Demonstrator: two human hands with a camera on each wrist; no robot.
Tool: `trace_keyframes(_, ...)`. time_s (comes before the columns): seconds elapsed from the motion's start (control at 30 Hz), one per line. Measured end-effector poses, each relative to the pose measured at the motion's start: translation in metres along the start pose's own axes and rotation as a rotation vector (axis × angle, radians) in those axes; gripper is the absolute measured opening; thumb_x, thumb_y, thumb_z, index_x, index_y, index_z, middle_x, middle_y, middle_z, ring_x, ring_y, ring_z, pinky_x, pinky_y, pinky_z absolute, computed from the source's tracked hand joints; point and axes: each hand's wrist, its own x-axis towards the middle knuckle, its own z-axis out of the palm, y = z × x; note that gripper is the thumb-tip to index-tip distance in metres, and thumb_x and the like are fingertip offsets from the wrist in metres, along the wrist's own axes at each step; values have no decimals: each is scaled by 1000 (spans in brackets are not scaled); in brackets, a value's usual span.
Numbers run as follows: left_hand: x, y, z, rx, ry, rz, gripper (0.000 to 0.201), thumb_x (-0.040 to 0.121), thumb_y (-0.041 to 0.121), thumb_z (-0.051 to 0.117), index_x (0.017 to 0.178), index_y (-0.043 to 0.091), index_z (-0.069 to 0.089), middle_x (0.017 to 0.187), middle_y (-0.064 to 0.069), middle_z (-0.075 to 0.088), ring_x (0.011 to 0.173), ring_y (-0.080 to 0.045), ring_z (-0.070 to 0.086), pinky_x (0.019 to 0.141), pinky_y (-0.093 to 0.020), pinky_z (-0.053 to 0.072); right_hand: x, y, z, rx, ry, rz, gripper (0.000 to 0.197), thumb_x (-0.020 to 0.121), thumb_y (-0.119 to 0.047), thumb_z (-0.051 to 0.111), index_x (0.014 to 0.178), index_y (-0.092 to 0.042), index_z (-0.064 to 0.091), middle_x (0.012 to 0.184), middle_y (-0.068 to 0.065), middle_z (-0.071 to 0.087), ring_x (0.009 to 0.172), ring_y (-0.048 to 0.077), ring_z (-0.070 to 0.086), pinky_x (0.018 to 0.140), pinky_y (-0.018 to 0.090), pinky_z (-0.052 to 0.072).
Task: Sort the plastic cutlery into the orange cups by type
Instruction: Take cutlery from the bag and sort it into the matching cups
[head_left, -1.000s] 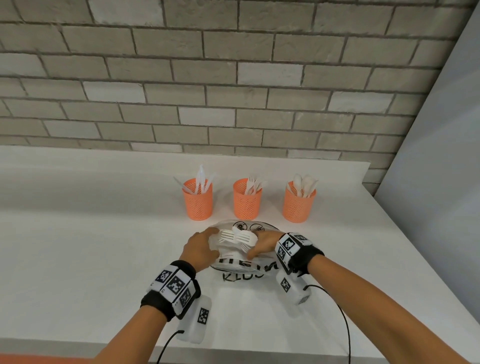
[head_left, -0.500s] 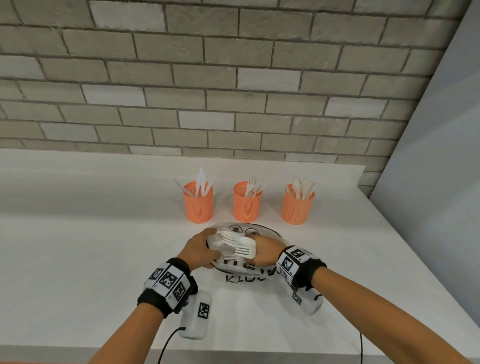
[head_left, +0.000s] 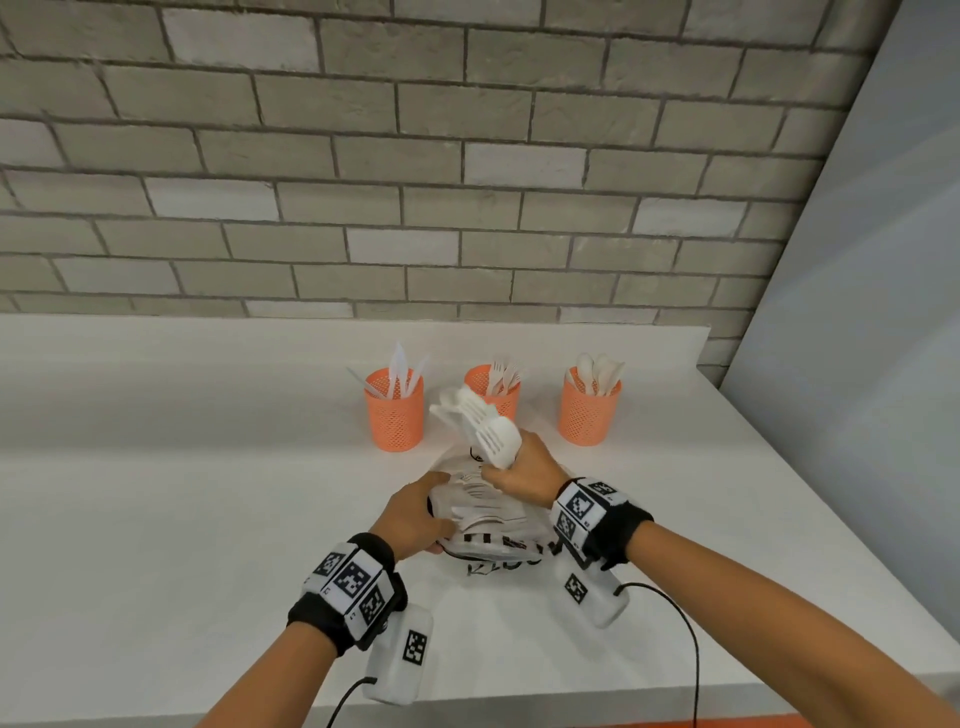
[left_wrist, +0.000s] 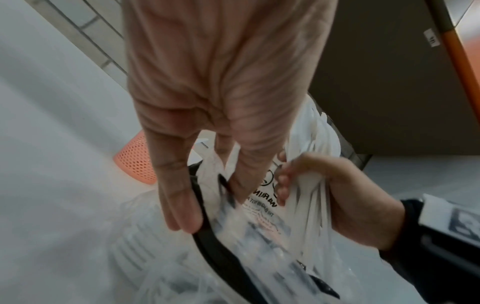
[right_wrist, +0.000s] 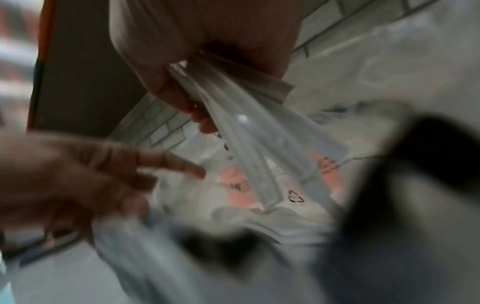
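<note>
White counter (head_left: 156, 519), brick wall; cups (head_left: 394, 410) at 12 part-filled. Right hand (head_left: 524, 475) fisting cutlery bundle (head_left: 480, 426), left hand (head_left: 415, 514) pinching bag (head_left: 498, 540); more inside.

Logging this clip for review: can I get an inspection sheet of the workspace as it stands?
Surface: white counter, bare parts look clean.
Job's things: left cup holds knives, middle cup forks, right cup spoons; a clear plastic bag with more cutlery lies in front of them.
Clutter: nothing seen.
Hands: right hand grips a bundle of forks lifted above the bag; left hand holds the bag's edge.
Cables: black cables trail from the wrist units over the counter's near edge.
Surroundings: grey brick wall behind, plain panel to the right.
</note>
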Motion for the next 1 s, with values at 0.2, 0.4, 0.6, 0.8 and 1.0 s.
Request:
trace_keyframes(0.2,-5,0,-11,249,121,90,36,88,22,60,123,18,55,124,-12,47,111,-26,53,96,-27,40,16,-24,-14,353,212,111,18,79,7,49,71,-8,51,53,5,46,42,10,48,48,25,46)
trace_keyframes(0.4,-15,31,-15,-62,415,367,14,93,20,52,98,12,63,97,2,56,88,-15,55,73,-17,46,27,-25,-14,720,438,217,21,80,6,47,66,-10,50,49,2,44,36,9,42,40,21,39)
trace_keyframes(0.6,-3,62,-11,-630,216,131,24,99,16,38,106,4,57,91,-5,61,82,-14,58,77,-23,48,33,-45,-35,1018,444,244,28,83,-1,43,58,-13,43,38,-6,42,32,6,38,40,16,34)
trace_keyframes(0.8,34,85,4,-961,-10,-159,38,100,34,33,107,2,53,100,-13,58,85,-21,56,85,-34,45,41,-57,-62,988,490,113,27,85,1,44,61,-11,45,46,1,41,34,10,40,36,17,38)
trace_keyframes(1.0,67,116,23,-1253,-109,-233,46,99,37,33,113,-3,49,92,-16,54,76,-23,52,72,-31,48,62,-53,-74,769,541,18,22,79,5,49,61,-6,49,38,-4,46,34,8,45,39,19,41)
